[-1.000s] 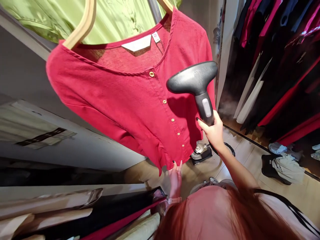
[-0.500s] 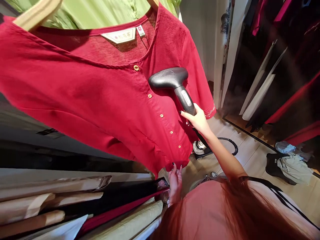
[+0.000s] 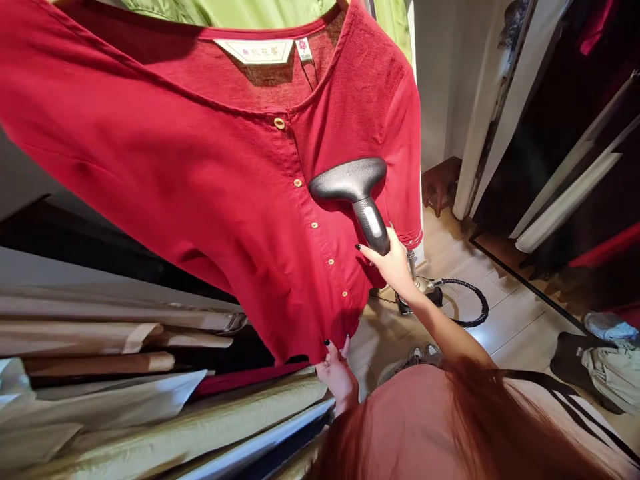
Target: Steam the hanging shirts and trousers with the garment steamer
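Note:
A red buttoned blouse [image 3: 200, 180] hangs on a hanger in front of me. My right hand [image 3: 395, 267] is wrapped round the handle of a black garment steamer head [image 3: 350, 183], whose flat face presses against the blouse just right of the button row. My left hand [image 3: 337, 373] pinches the bottom hem of the blouse and pulls it taut.
A green garment [image 3: 250, 10] hangs behind the blouse. Clothes on hangers [image 3: 125, 373] fill the rack at lower left. The steamer base [image 3: 417, 290] and its black hose [image 3: 470, 303] sit on the wooden floor. Dark and red garments [image 3: 575, 167] hang at right; grey clothes [image 3: 605, 360] lie on the floor.
The steamer head has slid down the blouse front beside the buttons. My view has shifted left and down, and my left hand keeps its grip on the hem.

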A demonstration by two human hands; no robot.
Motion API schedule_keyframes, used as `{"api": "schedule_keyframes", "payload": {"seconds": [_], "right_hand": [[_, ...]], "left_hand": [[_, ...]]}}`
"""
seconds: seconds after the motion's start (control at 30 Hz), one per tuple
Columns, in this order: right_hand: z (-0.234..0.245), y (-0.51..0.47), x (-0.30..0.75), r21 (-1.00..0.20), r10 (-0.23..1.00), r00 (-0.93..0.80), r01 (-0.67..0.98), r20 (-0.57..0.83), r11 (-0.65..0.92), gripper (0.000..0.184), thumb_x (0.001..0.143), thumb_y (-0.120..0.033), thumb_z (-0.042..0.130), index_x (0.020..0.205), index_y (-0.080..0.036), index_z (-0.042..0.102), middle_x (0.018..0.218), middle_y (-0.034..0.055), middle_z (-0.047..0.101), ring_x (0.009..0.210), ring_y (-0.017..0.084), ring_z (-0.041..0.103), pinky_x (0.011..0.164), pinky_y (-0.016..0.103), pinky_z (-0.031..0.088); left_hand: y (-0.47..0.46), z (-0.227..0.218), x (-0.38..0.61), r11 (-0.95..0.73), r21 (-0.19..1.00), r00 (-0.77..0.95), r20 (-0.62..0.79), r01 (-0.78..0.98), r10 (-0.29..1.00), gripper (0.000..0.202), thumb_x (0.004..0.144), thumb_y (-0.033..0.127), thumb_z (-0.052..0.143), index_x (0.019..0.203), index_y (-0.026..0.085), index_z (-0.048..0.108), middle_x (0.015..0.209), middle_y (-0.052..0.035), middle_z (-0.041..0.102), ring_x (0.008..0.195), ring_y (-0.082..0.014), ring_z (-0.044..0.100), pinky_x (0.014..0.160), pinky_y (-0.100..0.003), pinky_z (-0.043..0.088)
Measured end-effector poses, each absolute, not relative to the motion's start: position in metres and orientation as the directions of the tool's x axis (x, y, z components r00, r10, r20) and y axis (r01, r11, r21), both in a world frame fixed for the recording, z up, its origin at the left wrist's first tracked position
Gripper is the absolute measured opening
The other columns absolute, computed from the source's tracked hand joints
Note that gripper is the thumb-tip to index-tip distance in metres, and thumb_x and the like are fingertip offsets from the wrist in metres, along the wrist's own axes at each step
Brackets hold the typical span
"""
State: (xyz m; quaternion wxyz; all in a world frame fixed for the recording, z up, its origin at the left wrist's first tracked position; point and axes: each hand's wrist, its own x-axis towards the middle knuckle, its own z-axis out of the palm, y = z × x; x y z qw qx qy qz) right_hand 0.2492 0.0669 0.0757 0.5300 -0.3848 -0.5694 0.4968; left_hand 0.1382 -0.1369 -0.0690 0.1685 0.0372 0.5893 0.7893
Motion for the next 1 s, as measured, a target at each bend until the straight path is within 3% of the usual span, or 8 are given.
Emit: {"api": "schedule_keyframes", "payload": {"seconds": [0.1,0.37,0.67,1.0], "right_hand": [[0.068,0.063,0.242,-0.975,0.96,-0.179,-0.094,0.217,0.203,0.049,0.076,-0.055,0.075,0.111,-0.024,0.058,0.093,0.001,0.065,0.085,0.02,0.063,0.076,0.035,0.056],[0.053,0.061,0.235,-0.984,0.956,-0.236,-0.087,0.175,0.158,0.049,0.076,-0.057,0.074,0.109,-0.025,0.056,0.086,-0.0013,0.063,0.074,0.018,0.062,0.071,0.035,0.054],[0.045,0.055,0.235,-0.993,0.959,-0.261,-0.047,0.115,0.107,0.052,0.073,-0.057,0.075,0.108,-0.024,0.056,0.093,-0.0001,0.066,0.087,0.02,0.062,0.08,0.034,0.051],[0.022,0.049,0.232,-0.998,0.956,-0.292,0.027,0.04,0.05,0.05,0.072,-0.058,0.075,0.105,-0.025,0.056,0.085,-0.0034,0.063,0.077,0.018,0.062,0.066,0.028,0.049]], "left_hand": [[-0.142,-0.067,0.144,-0.296,0.927,-0.955,-0.155,-0.229,0.254,0.035,0.083,0.024,0.074,0.118,0.029,0.067,0.111,0.0005,0.067,0.091,-0.0111,0.064,0.086,-0.034,0.064],[-0.146,-0.061,0.151,-0.319,0.91,-0.956,-0.203,-0.263,0.21,0.03,0.082,0.02,0.074,0.111,0.027,0.068,0.111,-0.0004,0.067,0.084,-0.0094,0.062,0.082,-0.032,0.064],[-0.149,-0.051,0.155,-0.322,0.898,-0.948,-0.245,-0.301,0.202,0.03,0.083,0.018,0.073,0.11,0.028,0.069,0.109,0.0002,0.069,0.084,-0.0103,0.065,0.081,-0.031,0.063],[-0.151,-0.048,0.155,-0.341,0.879,-0.94,-0.277,-0.332,0.201,0.033,0.08,0.019,0.079,0.111,0.025,0.07,0.097,0.0014,0.07,0.077,-0.0078,0.063,0.081,-0.029,0.063]]}}
